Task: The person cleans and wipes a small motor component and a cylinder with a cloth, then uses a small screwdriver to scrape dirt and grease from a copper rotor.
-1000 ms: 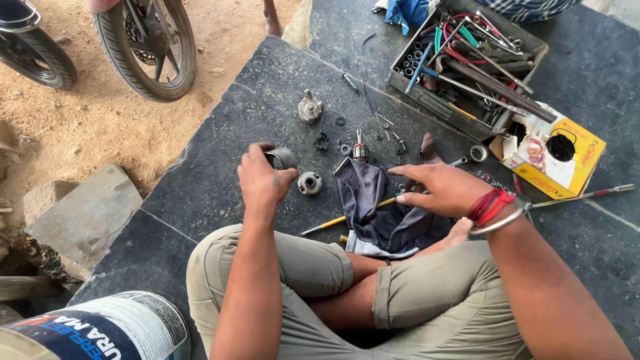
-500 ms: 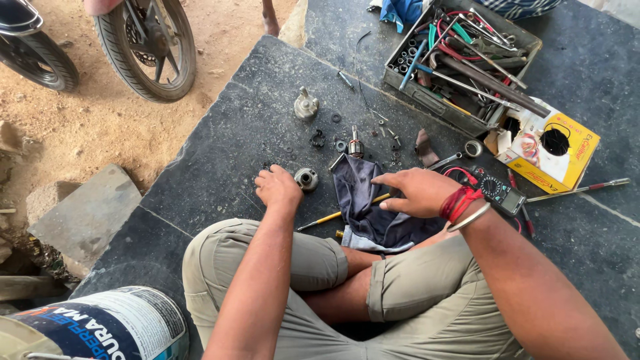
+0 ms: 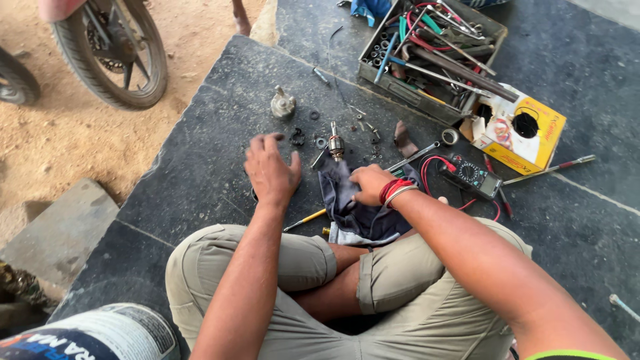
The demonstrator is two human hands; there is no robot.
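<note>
1. Left hand (image 3: 270, 172): spread wide, palm down, fingers splayed over the dark stone slab (image 3: 200, 167); whether anything lies beneath the palm cannot be told.
2. Right hand (image 3: 371, 184): curled narrow, knuckles up, pressing on a dark blue cloth (image 3: 357, 213) spread on the slab in front of the crossed legs; red bands and a metal bangle at the wrist. Grip on the cloth itself cannot be told.
3. Just beyond both hands: a small motor armature (image 3: 335, 144) standing upright, with black rings and washers (image 3: 297, 137) scattered beside it.
4. Farther out, left of centre: a grey metal housing (image 3: 282, 105), well apart from the hands.
5. Right of the cloth: a multimeter (image 3: 472, 175) with red leads, near the right wrist.
6. Beyond that: an open metal toolbox (image 3: 427, 47) full of tools, and a yellow carton (image 3: 527, 133) beside it.
7. Under the left forearm: a yellow-handled screwdriver (image 3: 305, 220) lying on the slab.
8. Upper left, off the slab: a motorcycle wheel (image 3: 113, 53) on sandy ground.
</note>
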